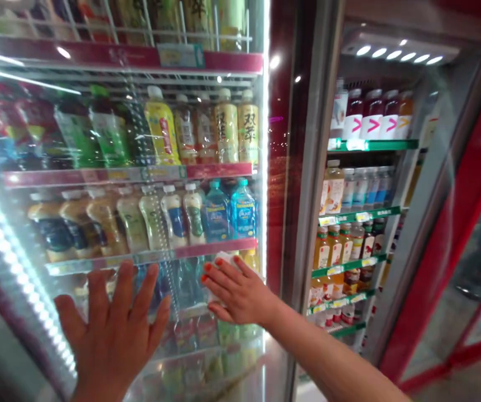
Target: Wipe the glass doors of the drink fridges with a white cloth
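Observation:
My right hand (238, 293) reaches in from the lower right and lies over a white cloth (225, 257), pressing it to the glass door (272, 234) of a lit drinks fridge. Only the edges of the cloth show around the fingers, so whether it is fabric or paper is unclear. At the lower left, my left hand (115, 329) is held up with its fingers spread and nothing in it; I cannot tell whether it touches the glass. Behind the door, bottled drinks (182, 215) fill several shelves.
A bright LED strip (12, 262) runs down the fridge's left side. To the right, past a metal door frame (313, 167), stands a second fridge with green-edged shelves (374, 145) of bottles. A red door frame (445, 268) slants along the far right.

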Demonstrator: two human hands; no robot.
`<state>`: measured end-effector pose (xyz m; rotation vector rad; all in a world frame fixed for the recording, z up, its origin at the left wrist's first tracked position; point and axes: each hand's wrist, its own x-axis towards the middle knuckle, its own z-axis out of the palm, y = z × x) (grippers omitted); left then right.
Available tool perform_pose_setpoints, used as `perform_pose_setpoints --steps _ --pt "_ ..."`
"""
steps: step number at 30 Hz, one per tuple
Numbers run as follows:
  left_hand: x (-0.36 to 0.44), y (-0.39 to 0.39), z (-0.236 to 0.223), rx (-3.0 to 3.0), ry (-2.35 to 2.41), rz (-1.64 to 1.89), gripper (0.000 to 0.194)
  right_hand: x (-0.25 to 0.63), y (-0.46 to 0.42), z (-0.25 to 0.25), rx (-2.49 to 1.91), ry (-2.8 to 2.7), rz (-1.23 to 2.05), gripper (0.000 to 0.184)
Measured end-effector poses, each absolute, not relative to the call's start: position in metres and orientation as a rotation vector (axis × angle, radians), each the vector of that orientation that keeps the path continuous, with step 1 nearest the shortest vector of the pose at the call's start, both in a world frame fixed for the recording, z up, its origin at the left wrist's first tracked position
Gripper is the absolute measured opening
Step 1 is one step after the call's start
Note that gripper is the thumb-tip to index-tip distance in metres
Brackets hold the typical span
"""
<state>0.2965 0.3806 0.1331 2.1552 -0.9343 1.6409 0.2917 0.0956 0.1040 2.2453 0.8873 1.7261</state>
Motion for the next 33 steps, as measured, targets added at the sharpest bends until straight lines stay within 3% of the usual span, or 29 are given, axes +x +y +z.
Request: perform_pose_setpoints --steps 4,7,10,13,17,20,22,24,27,33 --pt "0.300 0.373 0.133 2.205 -0.823 1.923 0.077 0.307 0.034 0.164 2.344 0.396 1.963 0.084" --pt "0.306 0.372 0.134 2.184 -0.795 1.949 0.077 0.318 0.042 0.210 2.418 0.036 2.078 0.091" --pt "0.309 0.370 0.134 2.149 -0.808 1.955 0.076 0.314 0.073 0.201 2.272 0.598 1.723 0.096" --pt "0.310 0.365 0.133 2.101 -0.787 1.943 0.071 0.305 0.058 0.180 1.971 1.087 1.439 0.083" --pt "0.312 0.360 0.131 2.074 -0.767 1.908 0.068 0.314 0.001 0.241 2.185 0.607 1.828 0.088" --pt "0.314 0.360 0.131 2.078 -0.752 1.911 0.068 0.329 0.018 0.296 2.306 0.187 2.120 0.087" --pt "0.315 0.362 0.131 2.092 -0.750 1.922 0.068 0.330 0.053 0.298 2.287 0.436 2.013 0.090" --pt "0.315 0.363 0.130 2.079 -0.750 1.943 0.070 0.325 0.081 0.278 2.152 0.934 1.666 0.091" --pt "0.315 0.363 0.131 2.057 -0.747 1.980 0.075 0.317 0.079 0.264 1.976 1.226 1.299 0.079" --pt "0.316 0.367 0.129 2.009 -0.753 2.035 0.079 0.332 0.081 0.352 2.315 0.421 2.053 0.081"
